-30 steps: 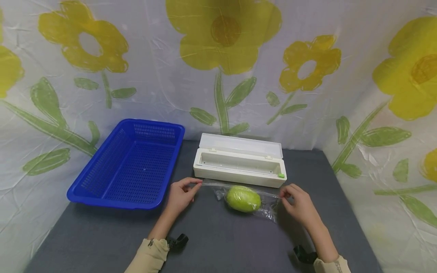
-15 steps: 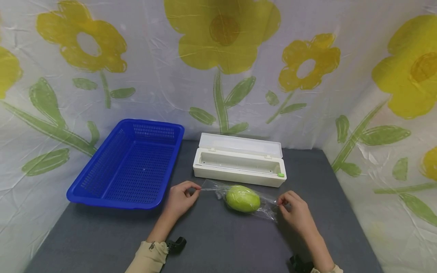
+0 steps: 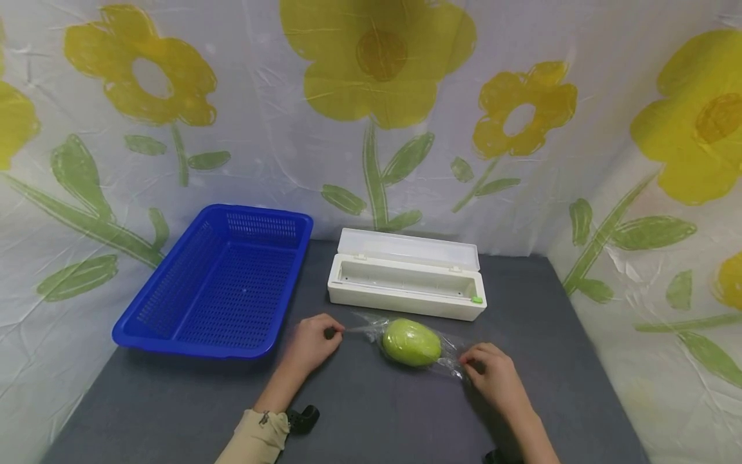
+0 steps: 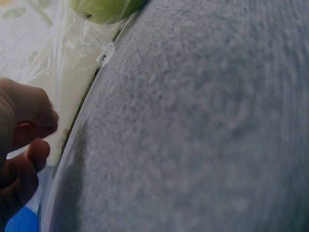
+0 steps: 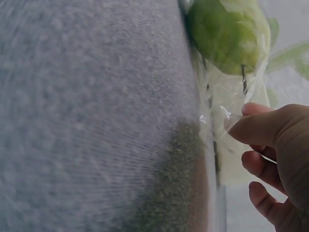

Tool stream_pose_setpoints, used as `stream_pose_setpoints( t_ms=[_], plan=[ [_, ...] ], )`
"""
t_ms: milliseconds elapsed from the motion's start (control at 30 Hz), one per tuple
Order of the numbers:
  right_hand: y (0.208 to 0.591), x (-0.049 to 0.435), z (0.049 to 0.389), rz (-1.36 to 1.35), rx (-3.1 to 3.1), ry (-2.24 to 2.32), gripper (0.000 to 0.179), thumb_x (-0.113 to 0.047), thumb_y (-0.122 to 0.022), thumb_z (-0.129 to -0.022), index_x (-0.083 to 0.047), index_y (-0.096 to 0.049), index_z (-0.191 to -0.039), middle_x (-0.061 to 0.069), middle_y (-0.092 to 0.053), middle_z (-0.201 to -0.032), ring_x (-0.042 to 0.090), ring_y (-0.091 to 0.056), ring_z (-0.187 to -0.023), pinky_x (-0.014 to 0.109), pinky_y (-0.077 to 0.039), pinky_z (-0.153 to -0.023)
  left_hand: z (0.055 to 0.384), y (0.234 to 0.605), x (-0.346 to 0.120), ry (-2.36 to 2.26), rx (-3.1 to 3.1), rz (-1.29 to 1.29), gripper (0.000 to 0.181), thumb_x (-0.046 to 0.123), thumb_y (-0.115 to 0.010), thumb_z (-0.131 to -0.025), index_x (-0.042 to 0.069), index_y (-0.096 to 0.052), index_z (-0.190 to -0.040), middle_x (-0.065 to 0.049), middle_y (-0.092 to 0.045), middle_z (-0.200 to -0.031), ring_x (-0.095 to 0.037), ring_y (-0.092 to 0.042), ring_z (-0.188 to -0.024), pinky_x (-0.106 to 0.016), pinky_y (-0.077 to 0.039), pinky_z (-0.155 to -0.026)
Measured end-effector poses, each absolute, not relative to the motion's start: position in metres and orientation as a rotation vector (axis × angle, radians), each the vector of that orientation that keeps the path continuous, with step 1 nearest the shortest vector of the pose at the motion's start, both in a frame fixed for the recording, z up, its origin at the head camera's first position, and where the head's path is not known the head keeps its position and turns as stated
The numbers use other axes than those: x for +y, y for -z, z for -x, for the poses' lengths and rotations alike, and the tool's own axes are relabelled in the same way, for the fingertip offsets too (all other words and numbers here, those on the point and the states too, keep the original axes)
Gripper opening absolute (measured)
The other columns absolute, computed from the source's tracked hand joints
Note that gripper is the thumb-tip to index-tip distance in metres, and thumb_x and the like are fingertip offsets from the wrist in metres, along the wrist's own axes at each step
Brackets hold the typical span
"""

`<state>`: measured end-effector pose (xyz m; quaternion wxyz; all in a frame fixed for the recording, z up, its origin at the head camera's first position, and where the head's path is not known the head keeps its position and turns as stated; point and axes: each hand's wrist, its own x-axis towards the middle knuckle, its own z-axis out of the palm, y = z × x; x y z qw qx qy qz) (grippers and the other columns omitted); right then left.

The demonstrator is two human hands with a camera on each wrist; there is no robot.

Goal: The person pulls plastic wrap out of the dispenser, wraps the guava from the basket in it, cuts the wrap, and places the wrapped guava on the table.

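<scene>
A green oval fruit (image 3: 410, 342), wrapped in clear cling film (image 3: 449, 364), lies on the dark grey tabletop. My left hand (image 3: 311, 343) pinches the drawn-out left end of the film between thumb and forefinger. On the other side, my right hand (image 3: 493, 374) pinches the film's right end, close to the fruit. The right wrist view shows the thumb and forefinger (image 5: 256, 125) gripping gathered film, the other fingers loosely bent. In the left wrist view, curled fingers (image 4: 29, 108) sit at the edge, and crinkled film hangs beside the fruit.
Behind the fruit stands a white cling film dispenser box (image 3: 406, 308) with its lid raised and a green slider (image 3: 476, 299) on its front edge. A blue perforated basket (image 3: 243, 351) stands at the left. A flower-printed curtain (image 3: 261, 161) closes off the back and sides.
Both hands have come down toward the near side, and the right hand has also moved left toward the fruit. The stretched film has slackened and bunched into narrower ends. The fruit has barely moved.
</scene>
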<state>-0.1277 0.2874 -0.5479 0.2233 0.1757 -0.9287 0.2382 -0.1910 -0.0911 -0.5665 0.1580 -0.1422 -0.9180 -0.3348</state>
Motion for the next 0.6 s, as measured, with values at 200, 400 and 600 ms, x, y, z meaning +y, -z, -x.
stream_pose_setpoints(
  t_ms=[200, 400, 600],
  plan=[
    [0.552, 0.284, 0.13, -0.513, -2.533, -0.64, 0.039, 0.014, -0.095, -0.061, -0.015, -0.078, -0.079, -0.007, -0.072, -0.084, 0.013, -0.068, -0.082, 0.034, -0.058, -0.073, 0.195, 0.565, -0.083, 0.809, -2.801, 0.435, 0.01, 0.007, -0.082, -0.08, 0.016, -0.084, -0.084, 0.002, -0.077, -0.088, -0.027, -0.076, -0.084, -0.046, -0.06, -0.075],
    [0.557, 0.281, 0.133, -0.502, -2.555, -0.635, 0.038, 0.014, -0.094, -0.063, -0.016, -0.078, -0.08, -0.006, -0.072, -0.086, 0.013, -0.067, -0.084, 0.035, -0.06, -0.075, 0.194, 0.561, -0.075, 0.585, -2.827, 0.546, 0.011, 0.006, -0.082, -0.079, 0.017, -0.083, -0.08, 0.004, -0.073, -0.083, -0.025, -0.073, -0.075, -0.045, -0.059, -0.064],
    [0.558, 0.281, 0.138, -0.542, -2.51, -0.624, 0.035, 0.014, -0.093, -0.065, -0.012, -0.077, -0.082, -0.005, -0.072, -0.085, 0.014, -0.065, -0.082, 0.035, -0.057, -0.074, 0.185, 0.556, -0.064, 0.518, -2.885, 0.597, 0.012, 0.001, -0.08, -0.081, 0.013, -0.081, -0.08, -0.001, -0.069, -0.081, -0.027, -0.07, -0.069, -0.044, -0.058, -0.06]
  ],
)
